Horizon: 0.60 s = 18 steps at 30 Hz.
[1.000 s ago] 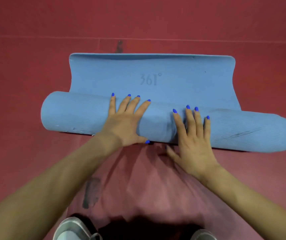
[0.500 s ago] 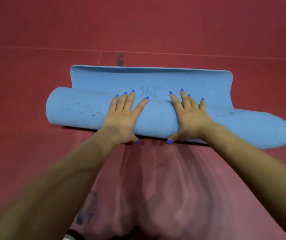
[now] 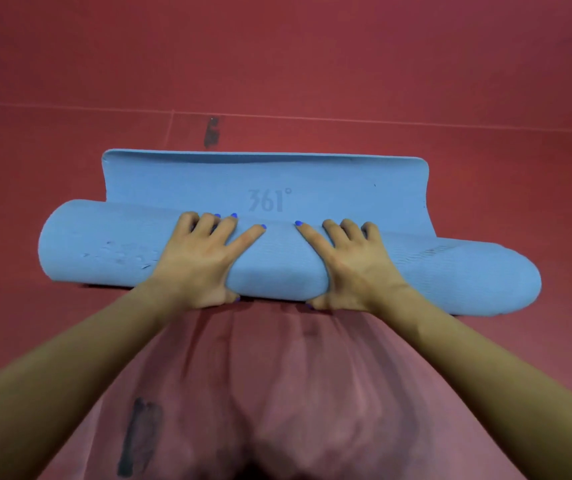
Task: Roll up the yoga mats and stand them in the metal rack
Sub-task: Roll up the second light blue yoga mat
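Mat: my blue yoga mat (image 3: 288, 265) lies on the red floor (image 3: 312, 64), mostly rolled; a short flat tail with the "361°" mark (image 3: 269, 200) remains beyond the roll.
Left hand (image 3: 201, 261): spread over the roll, fingers curled over its top, thumb beneath, gripping it.
Right hand (image 3: 354, 265): mirrors it, likewise clasping the roll.
Rack: not in view.
Risk: the roll's right end sits nearer me than the left; I judge uneven pressure would cone the roll, making it stand poorly.
Risk: releasing early may let the tail spring open.
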{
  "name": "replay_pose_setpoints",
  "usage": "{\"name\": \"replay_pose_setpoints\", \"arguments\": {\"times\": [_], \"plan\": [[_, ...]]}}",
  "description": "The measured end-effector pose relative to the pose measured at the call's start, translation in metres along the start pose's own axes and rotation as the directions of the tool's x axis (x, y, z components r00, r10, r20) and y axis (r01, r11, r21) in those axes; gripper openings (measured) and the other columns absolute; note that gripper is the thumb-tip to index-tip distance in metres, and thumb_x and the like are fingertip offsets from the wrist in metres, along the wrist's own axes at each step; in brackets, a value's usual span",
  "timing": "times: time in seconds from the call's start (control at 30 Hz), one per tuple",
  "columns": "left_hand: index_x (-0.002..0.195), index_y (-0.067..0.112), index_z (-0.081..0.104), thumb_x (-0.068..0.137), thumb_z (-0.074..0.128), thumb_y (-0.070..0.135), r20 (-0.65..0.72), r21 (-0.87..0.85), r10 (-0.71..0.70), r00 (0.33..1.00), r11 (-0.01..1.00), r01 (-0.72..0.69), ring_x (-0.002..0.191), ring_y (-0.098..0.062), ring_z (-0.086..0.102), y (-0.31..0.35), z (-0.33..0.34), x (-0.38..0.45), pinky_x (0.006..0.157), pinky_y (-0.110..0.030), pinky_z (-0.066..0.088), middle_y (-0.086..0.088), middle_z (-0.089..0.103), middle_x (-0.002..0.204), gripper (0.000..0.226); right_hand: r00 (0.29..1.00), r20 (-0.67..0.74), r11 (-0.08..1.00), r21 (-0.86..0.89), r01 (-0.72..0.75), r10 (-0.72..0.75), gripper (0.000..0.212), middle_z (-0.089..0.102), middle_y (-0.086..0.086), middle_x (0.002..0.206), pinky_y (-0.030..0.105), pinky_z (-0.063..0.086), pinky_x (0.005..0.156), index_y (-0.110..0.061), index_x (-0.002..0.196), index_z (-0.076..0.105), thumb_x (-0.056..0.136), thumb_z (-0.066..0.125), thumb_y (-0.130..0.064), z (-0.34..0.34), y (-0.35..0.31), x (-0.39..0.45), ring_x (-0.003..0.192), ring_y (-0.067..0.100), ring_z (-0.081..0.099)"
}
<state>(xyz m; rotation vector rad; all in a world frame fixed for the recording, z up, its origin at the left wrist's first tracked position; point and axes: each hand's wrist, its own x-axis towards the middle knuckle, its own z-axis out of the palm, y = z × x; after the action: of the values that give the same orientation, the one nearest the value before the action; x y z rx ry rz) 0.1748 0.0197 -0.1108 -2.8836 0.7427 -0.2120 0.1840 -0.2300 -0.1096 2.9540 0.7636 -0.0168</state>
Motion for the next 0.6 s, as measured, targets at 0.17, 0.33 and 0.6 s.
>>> {"name": "replay_pose_setpoints", "arguments": {"times": [0.17, 0.33, 0.6], "plan": [[0.134, 0.023, 0.045, 0.046, 0.060, 0.072, 0.028, -0.081, 0.014, 1.000, 0.997, -0.012, 0.087, -0.031, 0.052, 0.014, -0.010, -0.032, 0.077, -0.040, 0.031, -0.014, 0.062, 0.112, 0.102, 0.999, 0.049, 0.999, 0.045, 0.001, -0.004, 0.110, 0.059, 0.010, 0.107, 0.045, 0.043, 0.074, -0.023, 0.141, 0.043, 0.049, 0.039, -0.083, -0.007, -0.014, -0.031, 0.085, 0.033, 0.057], [0.133, 0.023, 0.048, 0.057, 0.051, 0.068, 0.034, -0.177, 0.011, 0.999, 0.984, -0.005, 0.090, -0.031, 0.050, 0.045, -0.018, -0.081, 0.079, -0.043, 0.034, -0.016, 0.063, 0.115, 0.088, 0.995, 0.096, 0.997, 0.083, 0.003, -0.011, 0.106, 0.058, 0.009, 0.105, 0.044, 0.040, 0.073, -0.022, 0.139, 0.046, 0.046, 0.060, -0.072, -0.008, -0.037, -0.082, 0.086, 0.032, 0.055], [0.132, 0.022, 0.048, 0.048, 0.066, 0.065, 0.074, -0.204, 0.087, 0.993, 0.977, -0.070, 0.092, -0.031, 0.048, 0.079, -0.033, -0.131, 0.077, -0.045, 0.036, -0.014, 0.062, 0.112, 0.095, 0.974, 0.224, 0.992, 0.120, -0.050, 0.022, 0.108, 0.058, 0.014, 0.116, 0.048, 0.043, 0.080, -0.022, 0.140, 0.041, 0.043, 0.060, -0.066, -0.014, -0.066, -0.146, 0.094, 0.036, 0.056]]}}
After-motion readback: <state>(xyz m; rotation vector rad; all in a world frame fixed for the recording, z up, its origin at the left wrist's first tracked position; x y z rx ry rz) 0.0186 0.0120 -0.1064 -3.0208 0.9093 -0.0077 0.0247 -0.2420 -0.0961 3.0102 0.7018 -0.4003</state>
